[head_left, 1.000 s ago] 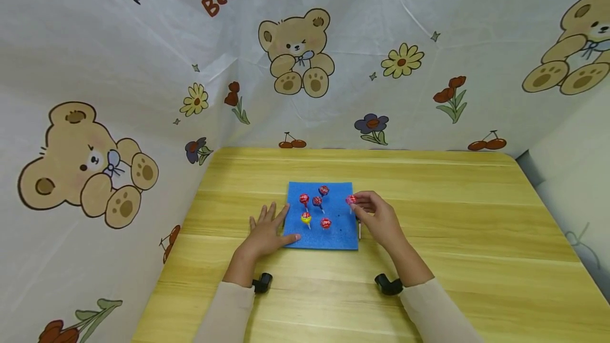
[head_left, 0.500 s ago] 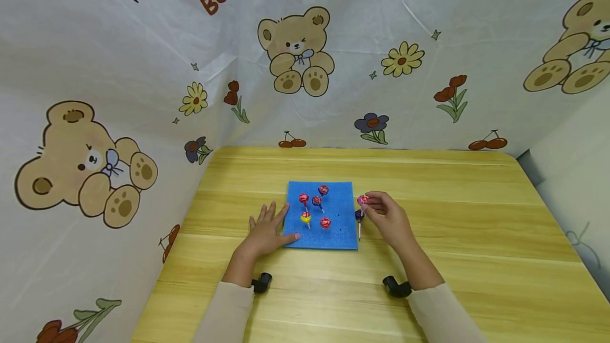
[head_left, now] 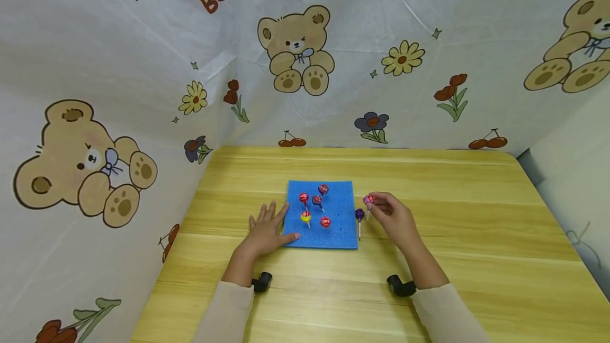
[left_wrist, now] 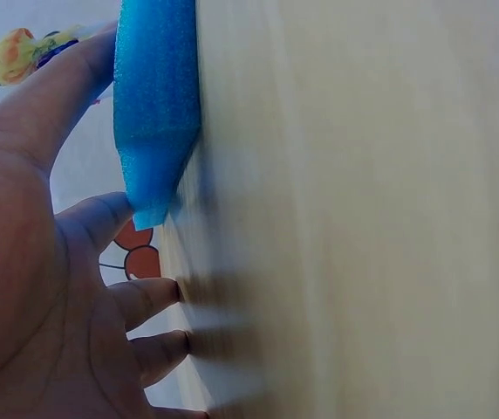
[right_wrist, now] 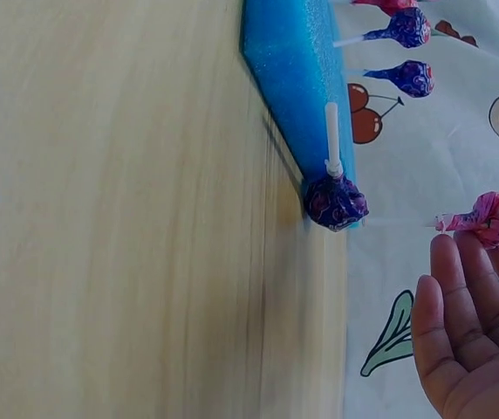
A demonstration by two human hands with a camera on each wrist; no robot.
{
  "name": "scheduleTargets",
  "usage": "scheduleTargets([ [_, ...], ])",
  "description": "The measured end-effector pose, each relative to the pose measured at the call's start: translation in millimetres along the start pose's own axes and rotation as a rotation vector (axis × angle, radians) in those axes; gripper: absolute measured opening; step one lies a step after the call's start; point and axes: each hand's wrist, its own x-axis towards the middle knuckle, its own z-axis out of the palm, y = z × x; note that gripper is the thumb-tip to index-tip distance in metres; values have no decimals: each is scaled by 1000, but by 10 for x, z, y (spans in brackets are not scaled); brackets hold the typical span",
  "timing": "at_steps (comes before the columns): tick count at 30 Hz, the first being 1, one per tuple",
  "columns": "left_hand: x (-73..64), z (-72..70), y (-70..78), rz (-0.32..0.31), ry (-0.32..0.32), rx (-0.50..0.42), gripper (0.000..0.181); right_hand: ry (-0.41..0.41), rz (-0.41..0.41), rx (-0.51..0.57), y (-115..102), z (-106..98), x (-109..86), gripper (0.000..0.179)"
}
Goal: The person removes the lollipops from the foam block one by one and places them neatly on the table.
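Note:
Between thumb and fingers, my right hand (head_left: 395, 221) pinches a pink-wrapped lollipop (right_wrist: 492, 223) by its head, stick hanging down, just right of the blue foam block (head_left: 333, 237). My left hand (head_left: 264, 234) rests at the block's left side, its thumb on top and fingers spread straight beside it. Several lollipops stand in the foam: a yellow one (head_left: 305, 217), a red one (head_left: 304, 198), another red one (head_left: 325, 222) and darker ones at the back. A purple lollipop (head_left: 359, 214) lies on the table along the block's right edge, stick towards me.
Small dark holes (head_left: 339, 215) show in the right part of the foam. The wood-grain table (head_left: 452, 210) stretches out on both sides. Behind and to the left hangs a white curtain (head_left: 352, 25) printed with bears and flowers.
My right hand has moved right with the pink lollipop, from over the foam's right edge to beyond it, uncovering the purple lollipop. The left hand stays in place.

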Motion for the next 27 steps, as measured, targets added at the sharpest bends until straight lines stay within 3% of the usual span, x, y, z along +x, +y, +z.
scheduleTargets([
  [13, 12, 2, -5, -1, 0, 7, 96, -4, 84, -45, 109, -19, 23, 43],
  [27, 13, 13, -12, -9, -8, 9, 97, -91, 197, -125, 186, -26, 58, 46],
])
